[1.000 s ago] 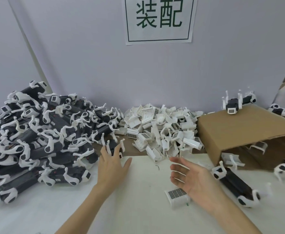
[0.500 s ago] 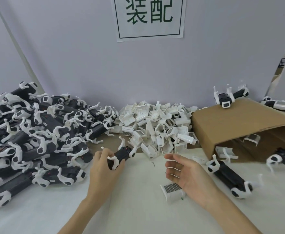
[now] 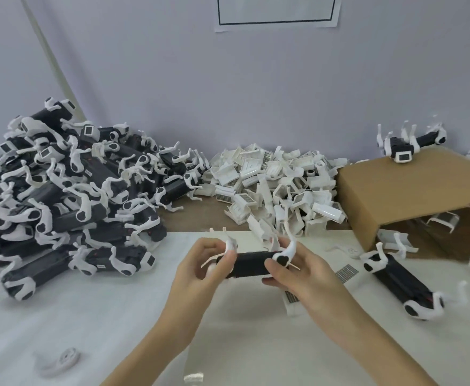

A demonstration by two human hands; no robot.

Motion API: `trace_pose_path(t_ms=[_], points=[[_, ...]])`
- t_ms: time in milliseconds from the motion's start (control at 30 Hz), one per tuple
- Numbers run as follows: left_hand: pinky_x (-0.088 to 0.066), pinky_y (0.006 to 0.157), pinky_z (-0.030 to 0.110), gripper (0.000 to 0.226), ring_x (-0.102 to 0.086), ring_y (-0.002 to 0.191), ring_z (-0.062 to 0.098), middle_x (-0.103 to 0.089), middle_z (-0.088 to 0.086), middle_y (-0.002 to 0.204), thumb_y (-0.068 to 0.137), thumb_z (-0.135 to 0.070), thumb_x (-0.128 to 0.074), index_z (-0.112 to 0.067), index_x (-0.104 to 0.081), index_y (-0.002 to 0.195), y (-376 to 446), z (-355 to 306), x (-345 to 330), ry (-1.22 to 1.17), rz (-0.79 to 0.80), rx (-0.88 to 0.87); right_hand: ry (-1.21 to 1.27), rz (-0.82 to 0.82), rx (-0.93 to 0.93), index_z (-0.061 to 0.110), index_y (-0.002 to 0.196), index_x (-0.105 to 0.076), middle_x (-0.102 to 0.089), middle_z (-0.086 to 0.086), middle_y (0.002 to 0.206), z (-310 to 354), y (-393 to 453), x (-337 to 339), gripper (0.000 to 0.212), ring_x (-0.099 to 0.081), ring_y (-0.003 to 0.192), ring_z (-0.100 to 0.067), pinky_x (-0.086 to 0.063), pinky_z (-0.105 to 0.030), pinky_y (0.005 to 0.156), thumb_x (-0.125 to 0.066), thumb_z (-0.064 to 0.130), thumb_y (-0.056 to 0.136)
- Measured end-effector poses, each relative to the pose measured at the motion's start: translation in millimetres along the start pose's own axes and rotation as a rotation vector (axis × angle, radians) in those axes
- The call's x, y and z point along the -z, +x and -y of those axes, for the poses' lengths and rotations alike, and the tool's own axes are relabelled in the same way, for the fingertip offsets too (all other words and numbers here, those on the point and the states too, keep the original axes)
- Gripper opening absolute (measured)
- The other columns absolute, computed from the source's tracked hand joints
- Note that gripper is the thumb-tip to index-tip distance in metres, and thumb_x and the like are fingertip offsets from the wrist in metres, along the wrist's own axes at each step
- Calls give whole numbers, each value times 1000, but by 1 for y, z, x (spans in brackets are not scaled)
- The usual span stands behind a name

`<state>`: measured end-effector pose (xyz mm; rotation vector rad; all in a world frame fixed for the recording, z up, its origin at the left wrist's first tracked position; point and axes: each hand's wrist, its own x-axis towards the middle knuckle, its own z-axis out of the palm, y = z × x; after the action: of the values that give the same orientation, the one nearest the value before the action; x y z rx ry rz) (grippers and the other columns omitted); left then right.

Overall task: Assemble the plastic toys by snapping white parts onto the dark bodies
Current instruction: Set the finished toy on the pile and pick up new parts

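Pile of dark toy bodies (image 3: 61,196) far left. Left hand (image 3: 200,270) pinches the left end of one dark body (image 3: 251,263); right hand (image 3: 300,271) grips its right end, fingers curled round it. Body held above the white table (image 3: 89,316), long axis running left-right between the hands. Heap of white parts (image 3: 278,188) lies just behind, right hand nearer. Cardboard box (image 3: 411,190) far right.

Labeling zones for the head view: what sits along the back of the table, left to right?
Pile of dark toy bodies with white legs → heap of loose white parts → cardboard box → assembled toy lying on the box top.
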<state>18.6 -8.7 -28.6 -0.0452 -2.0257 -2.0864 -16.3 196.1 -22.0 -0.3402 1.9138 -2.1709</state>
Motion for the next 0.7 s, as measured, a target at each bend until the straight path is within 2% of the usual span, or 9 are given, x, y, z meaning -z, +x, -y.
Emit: trace_pose_path(t_ms=[100,167,300,400,467,600,700], points=[[-46,109,52,52,-71,108,36,-76,13,115,83,-56,-77,-16,-67,115,0,2,3,-72,43,47,57,-22,26,27,113,-74,-74,-1,124,-2,3,4,36,-73,114,-23,-49,-48,110,-83,42,82],[-42,117,59,50,-70,115,39,-76,15,118,86,-54,-76,-17,-67,118,-1,3,1,-68,66,57,81,-40,35,18,115,-74,-74,-5,124,-2,4,5,39,-72,116,-23,-49,-47,110,-81,42,85],[-45,114,57,47,-73,109,35,-78,12,116,86,-59,-73,-21,-69,113,-3,4,-4,-56,36,65,94,-62,-6,9,121,-71,-75,-12,121,-2,2,4,44,-74,112,-25,-50,-44,108,-78,40,90],[-46,112,55,52,-75,103,30,-79,9,113,88,-61,-67,-17,-67,116,-3,3,-6,-22,17,56,187,-104,-24,4,122,-68,-75,-18,117,-2,0,-4,59,-75,107,-28,-60,-35,91,-79,43,80],[-45,113,57,49,-77,98,29,-79,7,112,93,-61,-63,-18,-66,117,-3,2,-7,22,5,45,266,-123,-24,1,122,-66,-75,-19,115,-5,-2,-11,60,-75,107,-30,-61,-30,84,-78,41,79],[-47,110,58,42,-76,96,27,-79,5,107,97,-54,-57,-19,-67,118,-3,1,-6,81,-27,-3,333,-120,-12,3,128,-60,-74,-18,118,-13,-5,-23,53,-72,114,-31,-61,-31,84,-72,35,88],[-53,100,46,34,-71,105,22,-77,3,111,99,-48,-57,-24,-67,121,-4,1,-1,161,-8,-93,340,-76,27,12,133,-60,-72,-15,123,-13,-4,-23,47,-70,119,-27,-60,-32,87,-70,28,90]])
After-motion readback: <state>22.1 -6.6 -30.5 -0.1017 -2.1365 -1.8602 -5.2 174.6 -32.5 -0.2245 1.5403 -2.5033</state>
